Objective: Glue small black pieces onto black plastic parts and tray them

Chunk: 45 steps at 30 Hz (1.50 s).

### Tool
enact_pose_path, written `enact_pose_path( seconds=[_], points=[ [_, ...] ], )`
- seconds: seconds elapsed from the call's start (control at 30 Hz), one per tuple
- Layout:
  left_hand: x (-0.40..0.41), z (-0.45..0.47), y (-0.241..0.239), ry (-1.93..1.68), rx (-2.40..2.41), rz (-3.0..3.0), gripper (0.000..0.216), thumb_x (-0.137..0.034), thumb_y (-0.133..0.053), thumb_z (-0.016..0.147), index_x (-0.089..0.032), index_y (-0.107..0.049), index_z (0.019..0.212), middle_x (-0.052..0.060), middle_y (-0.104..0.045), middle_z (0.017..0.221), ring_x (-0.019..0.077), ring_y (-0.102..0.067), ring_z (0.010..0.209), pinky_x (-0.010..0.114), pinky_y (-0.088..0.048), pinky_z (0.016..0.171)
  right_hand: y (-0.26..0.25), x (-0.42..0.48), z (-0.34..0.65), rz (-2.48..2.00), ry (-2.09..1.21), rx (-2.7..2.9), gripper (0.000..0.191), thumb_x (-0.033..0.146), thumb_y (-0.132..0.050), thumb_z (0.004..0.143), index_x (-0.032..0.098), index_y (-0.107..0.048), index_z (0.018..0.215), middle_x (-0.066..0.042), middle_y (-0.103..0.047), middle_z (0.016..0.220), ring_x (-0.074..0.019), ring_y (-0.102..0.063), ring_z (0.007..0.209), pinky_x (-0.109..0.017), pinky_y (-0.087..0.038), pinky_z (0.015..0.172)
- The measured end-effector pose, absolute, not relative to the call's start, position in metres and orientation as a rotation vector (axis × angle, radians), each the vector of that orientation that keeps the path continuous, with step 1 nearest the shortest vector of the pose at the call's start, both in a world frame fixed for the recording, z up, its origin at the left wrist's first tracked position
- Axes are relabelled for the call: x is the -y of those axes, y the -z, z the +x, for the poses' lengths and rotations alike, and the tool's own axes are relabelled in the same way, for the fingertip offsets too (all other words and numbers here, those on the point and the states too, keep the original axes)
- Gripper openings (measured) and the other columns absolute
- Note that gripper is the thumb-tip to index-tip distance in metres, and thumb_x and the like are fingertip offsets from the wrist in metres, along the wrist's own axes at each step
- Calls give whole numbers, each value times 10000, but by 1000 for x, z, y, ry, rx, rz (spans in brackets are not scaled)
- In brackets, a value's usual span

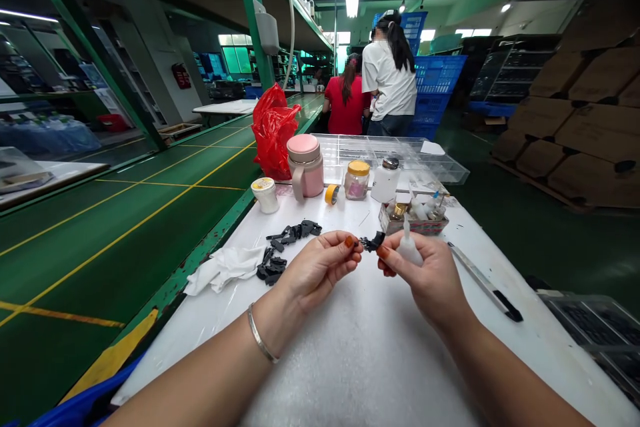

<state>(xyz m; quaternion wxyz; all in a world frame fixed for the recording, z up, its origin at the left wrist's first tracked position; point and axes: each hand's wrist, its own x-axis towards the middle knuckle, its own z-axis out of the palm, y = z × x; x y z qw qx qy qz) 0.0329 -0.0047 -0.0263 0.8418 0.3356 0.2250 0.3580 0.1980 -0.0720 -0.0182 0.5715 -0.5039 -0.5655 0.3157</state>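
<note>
My left hand pinches one end of a small metallic-and-black part between thumb and forefinger. At the other end, the thumb and fingertips of my right hand grip a small black plastic piece, which touches or joins that part. Also in my right hand is a white squeeze bottle with a thin nozzle pointing up. To the left of my hands lies a loose pile of black plastic pieces, beside a crumpled white cloth.
A pink mug, a white tub, jars and yellow tape stand behind my hands. A box of small bottles sits behind my right hand, with tweezers to its right. Two people are farther back.
</note>
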Motion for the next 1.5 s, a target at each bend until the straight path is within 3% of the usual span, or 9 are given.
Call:
enact_pose_path(
  seconds=[0.53, 0.7, 0.9, 0.97, 1.07, 1.13, 1.23, 1.33, 1.5],
  points=[
    [8, 32, 21, -809, -593, 926, 142, -195, -770, 735, -100, -665, 728, 57, -702, 745, 80, -616, 604, 142, -506, 539, 17, 72, 198, -1223, -730, 1334, 227, 342, -678, 818, 168, -638, 677, -4, -623, 596, -137, -554, 562, -247, -436, 537],
    [13, 33, 21, -785, -619, 1050, 237, -226, -802, 698, -116, -733, 895, 53, -703, 745, 95, -609, 621, 174, -492, 554, 18, 70, 196, -1209, -758, 1320, 233, 344, -668, 827, 162, -637, 686, -5, -616, 591, -135, -547, 560, -246, -434, 535],
    [12, 33, 22, -860, -623, 1217, 191, -246, -783, 717, -123, -767, 863, 71, -714, 775, 121, -606, 694, 192, -496, 602, 19, 69, 193, -1206, -840, 1329, 265, 376, -668, 831, 155, -628, 692, -15, -608, 599, -136, -544, 556, -245, -443, 516],
    [10, 32, 19, -895, -671, 1285, 186, -236, -780, 712, -121, -768, 857, 74, -717, 773, 126, -600, 676, 203, -496, 596, 19, 69, 195, -1228, -852, 1303, 275, 422, -664, 837, 158, -630, 770, -15, -613, 617, -134, -539, 534, -237, -434, 475],
    [8, 29, 16, -955, -771, 1403, 178, -236, -783, 700, -119, -766, 833, 70, -717, 757, 123, -592, 636, 212, -494, 588, 16, 71, 199, -1286, -785, 1294, 344, 494, -592, 884, 193, -584, 1050, -15, -652, 698, -131, -537, 498, -231, -410, 425],
    [5, 27, 15, -993, -821, 1471, 179, -252, -780, 701, -124, -764, 825, 62, -713, 740, 126, -596, 631, 216, -493, 589, 14, 73, 202, -1352, -659, 1362, 389, 501, -490, 942, 220, -521, 1209, -22, -676, 775, -125, -527, 483, -246, -421, 447],
    [2, 25, 14, -1024, -874, 1539, 173, -263, -770, 708, -126, -757, 813, 50, -701, 709, 128, -599, 626, 214, -484, 579, 11, 75, 208, -1441, -423, 1521, 394, 461, -421, 981, 228, -525, 1281, -58, -692, 928, -150, -589, 600, -279, -469, 549],
    [0, 24, 13, -1021, -915, 1567, 164, -258, -763, 708, -120, -748, 796, 50, -698, 700, 124, -596, 611, 208, -475, 566, 8, 76, 212, -1456, -352, 1544, 352, 442, -495, 954, 240, -546, 1238, -67, -694, 993, -201, -637, 777, -285, -485, 586],
    [-2, 22, 11, -1000, -944, 1590, 152, -253, -756, 707, -120, -740, 776, 57, -700, 709, 132, -606, 609, 216, -485, 571, 5, 82, 214, -1322, -358, 1277, 274, 419, -747, 781, 228, -626, 936, -23, -662, 761, -173, -598, 623, -257, -446, 496]
  ],
)
